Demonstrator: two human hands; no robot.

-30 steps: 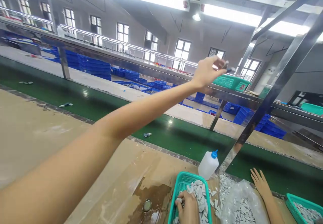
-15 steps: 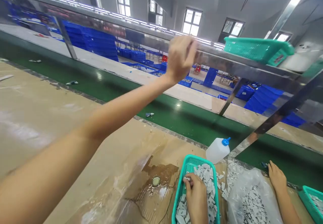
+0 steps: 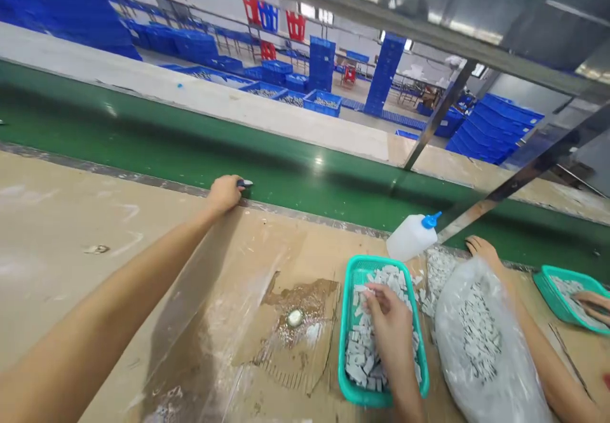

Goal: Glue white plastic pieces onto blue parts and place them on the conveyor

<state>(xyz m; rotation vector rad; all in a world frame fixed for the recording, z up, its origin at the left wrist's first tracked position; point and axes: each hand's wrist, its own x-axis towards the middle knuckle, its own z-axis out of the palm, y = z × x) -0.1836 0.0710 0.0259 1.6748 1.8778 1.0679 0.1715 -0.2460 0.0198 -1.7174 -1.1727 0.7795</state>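
The small dark piece (image 3: 244, 183) sits at the table's far edge beside the green conveyor belt (image 3: 295, 175), pinched in the curled fingers of your left hand (image 3: 223, 193). Your right hand (image 3: 391, 329) rests loosely curled in the teal basket (image 3: 347, 321), fingers among the small grey parts (image 3: 362, 362). Just right lies a clear bag (image 3: 481, 340), with a white bottle (image 3: 410, 237) behind.

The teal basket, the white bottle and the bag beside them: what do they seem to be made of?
The teal basket looks like moulded plastic: its walls are an even mesh and slightly glossy. The white bottle seems to be soft, semi-opaque matte plastic, with a blue cap. The bag appears to be thin clear plastic film: it wrinkles, shines, and shows pale pieces through it.
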